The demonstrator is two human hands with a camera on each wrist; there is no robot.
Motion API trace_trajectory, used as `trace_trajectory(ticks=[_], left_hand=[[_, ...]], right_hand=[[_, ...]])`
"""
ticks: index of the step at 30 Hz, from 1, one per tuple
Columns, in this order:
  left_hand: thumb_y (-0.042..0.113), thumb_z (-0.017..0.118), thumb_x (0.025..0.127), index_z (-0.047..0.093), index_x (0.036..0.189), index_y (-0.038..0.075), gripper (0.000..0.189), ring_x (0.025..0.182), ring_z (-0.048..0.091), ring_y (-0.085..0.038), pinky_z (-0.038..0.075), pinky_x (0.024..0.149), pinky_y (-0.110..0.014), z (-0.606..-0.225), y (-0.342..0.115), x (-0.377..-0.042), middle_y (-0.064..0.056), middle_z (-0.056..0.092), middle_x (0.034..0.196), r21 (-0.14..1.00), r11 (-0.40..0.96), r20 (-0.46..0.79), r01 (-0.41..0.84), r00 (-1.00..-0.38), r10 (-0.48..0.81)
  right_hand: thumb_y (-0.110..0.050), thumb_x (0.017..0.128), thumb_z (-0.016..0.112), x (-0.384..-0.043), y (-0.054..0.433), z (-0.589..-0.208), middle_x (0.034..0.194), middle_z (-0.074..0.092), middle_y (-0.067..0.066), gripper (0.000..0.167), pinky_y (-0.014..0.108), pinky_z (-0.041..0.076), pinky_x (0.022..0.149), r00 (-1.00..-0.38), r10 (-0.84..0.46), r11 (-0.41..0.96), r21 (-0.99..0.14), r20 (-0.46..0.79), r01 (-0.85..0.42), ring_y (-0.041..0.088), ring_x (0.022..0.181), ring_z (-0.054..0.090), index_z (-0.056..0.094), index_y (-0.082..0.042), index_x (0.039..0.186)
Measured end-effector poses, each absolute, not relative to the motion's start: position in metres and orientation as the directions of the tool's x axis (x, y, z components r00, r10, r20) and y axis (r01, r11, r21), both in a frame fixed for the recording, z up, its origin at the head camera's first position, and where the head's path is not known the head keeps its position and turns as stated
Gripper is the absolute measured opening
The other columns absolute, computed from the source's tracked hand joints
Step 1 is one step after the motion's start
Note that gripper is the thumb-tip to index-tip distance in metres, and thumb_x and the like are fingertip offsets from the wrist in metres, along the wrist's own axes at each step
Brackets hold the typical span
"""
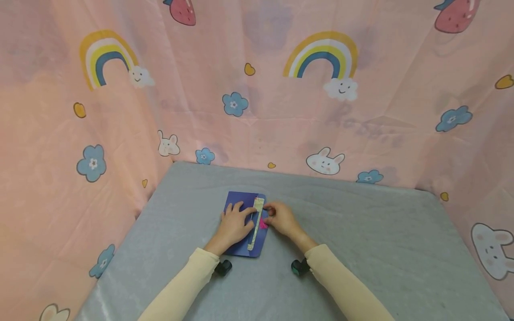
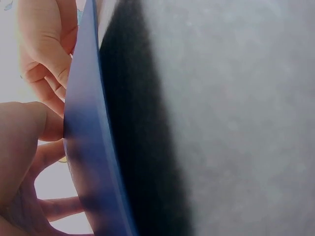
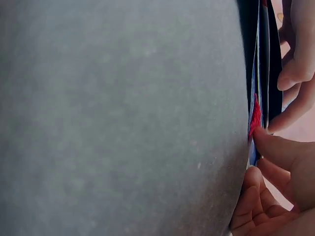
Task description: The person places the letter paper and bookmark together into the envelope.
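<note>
A blue notebook lies on the grey-covered table, with a pale patterned strip running lengthwise near its right side. A pink tassel pokes out at the right edge. My left hand rests on the cover with its fingers spread, thumb and forefinger reaching to the strip. At the right edge, my right hand pinches the notebook's edge by the tassel. In the right wrist view the thumb meets the red-looking tassel, which sits between parted layers. The left wrist view shows the notebook's near edge side-on.
Grey cloth covers the table around the notebook. Pink printed curtains hang behind it and along both sides. A small black wrist camera sits below the left wrist, another below the right.
</note>
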State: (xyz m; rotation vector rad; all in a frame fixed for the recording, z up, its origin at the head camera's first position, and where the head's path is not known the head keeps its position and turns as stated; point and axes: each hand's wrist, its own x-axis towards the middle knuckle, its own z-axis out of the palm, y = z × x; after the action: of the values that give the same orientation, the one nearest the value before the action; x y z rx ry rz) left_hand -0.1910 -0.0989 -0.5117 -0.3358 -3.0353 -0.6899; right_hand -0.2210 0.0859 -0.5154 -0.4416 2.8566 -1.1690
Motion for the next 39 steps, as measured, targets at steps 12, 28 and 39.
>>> trace_trajectory(ticks=[12, 28, 39], left_hand=[[0.028, 0.061, 0.091, 0.065, 0.130, 0.026, 0.039, 0.138, 0.036, -0.057, 0.032, 0.102, -0.076, -0.511, -0.099, -0.190, -0.022, 0.048, 0.148, 0.420, 0.884, 0.053, 0.204, -0.978, 0.201], [0.031, 0.063, 0.091, 0.064, 0.131, 0.027, 0.040, 0.138, 0.036, -0.058, 0.033, 0.101, -0.075, -0.509, -0.100, -0.188, -0.023, 0.048, 0.147, 0.417, 0.880, 0.066, 0.228, -0.973, 0.221], [0.033, 0.061, 0.093, 0.064, 0.131, 0.027, 0.039, 0.138, 0.035, -0.058, 0.033, 0.102, -0.075, -0.511, -0.100, -0.190, -0.023, 0.047, 0.148, 0.421, 0.877, 0.077, 0.232, -0.972, 0.220]], right_hand=[[-0.028, 0.076, 0.084, -0.219, 0.076, -0.515, 0.080, 0.053, 0.003, 0.051, 0.027, 0.035, 0.064, -0.958, -0.278, 0.758, -0.597, 0.069, -0.263, 0.014, 0.071, 0.046, 0.068, -0.007, 0.119], [-0.037, 0.076, 0.083, -0.216, 0.066, -0.518, 0.129, 0.055, 0.019, 0.055, 0.052, 0.043, 0.092, -0.955, -0.260, 0.819, -0.491, 0.143, -0.296, 0.035, 0.112, 0.050, 0.070, -0.017, 0.126], [-0.037, 0.079, 0.081, -0.221, 0.066, -0.521, 0.154, 0.040, 0.021, 0.060, 0.064, 0.032, 0.106, -0.953, -0.286, 0.804, -0.516, 0.099, -0.294, 0.045, 0.141, 0.035, 0.065, -0.017, 0.133]])
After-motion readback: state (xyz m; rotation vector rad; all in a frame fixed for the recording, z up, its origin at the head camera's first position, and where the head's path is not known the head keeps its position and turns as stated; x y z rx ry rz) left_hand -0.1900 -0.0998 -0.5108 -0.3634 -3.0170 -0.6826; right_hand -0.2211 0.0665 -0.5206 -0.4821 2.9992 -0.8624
